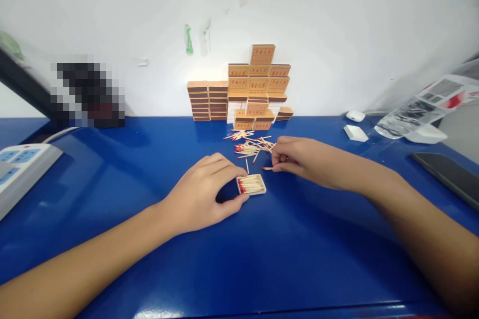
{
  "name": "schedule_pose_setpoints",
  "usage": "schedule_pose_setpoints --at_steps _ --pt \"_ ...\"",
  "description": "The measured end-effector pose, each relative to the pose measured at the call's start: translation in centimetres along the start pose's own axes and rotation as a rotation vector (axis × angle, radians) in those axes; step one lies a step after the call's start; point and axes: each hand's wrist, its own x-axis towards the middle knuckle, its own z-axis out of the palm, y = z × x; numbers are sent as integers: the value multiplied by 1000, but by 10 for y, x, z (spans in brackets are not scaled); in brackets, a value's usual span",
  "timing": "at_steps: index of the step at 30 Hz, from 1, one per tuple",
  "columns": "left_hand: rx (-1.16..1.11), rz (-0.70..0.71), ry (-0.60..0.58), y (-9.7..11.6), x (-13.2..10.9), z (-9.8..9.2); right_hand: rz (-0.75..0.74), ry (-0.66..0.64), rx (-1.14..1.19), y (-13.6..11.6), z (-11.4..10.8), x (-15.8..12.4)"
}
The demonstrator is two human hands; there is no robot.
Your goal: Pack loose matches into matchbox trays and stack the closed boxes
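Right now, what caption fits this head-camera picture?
Left hand holds a tray of matches; right hand touches a loose match on the blue table.

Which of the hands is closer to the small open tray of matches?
Left. The left hand grips the tray at its left end. The right hand lies apart, beyond and to its right, fingertips pinching a single match beside the loose matches.
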Motion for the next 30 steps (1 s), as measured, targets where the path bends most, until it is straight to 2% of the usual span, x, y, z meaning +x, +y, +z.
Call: schedule_pose_setpoints --at_steps 5,8,13,23,30 --pt "-3 0 -5 0 0 0 -70 61 -43 -10 6 4" --pt "-5 -3 -13 0 0 0 -91 124 -95 -9 11 9" --pt "-3 2 -16 0 0 -1 -114 160 -133 -7 17 13" --pt "5 -2 -12 -1 1 0 -62 73 -21 -8 14 12" --pt "12 -8 -23 0 0 -1 -33 38 -34 -13 14 4"
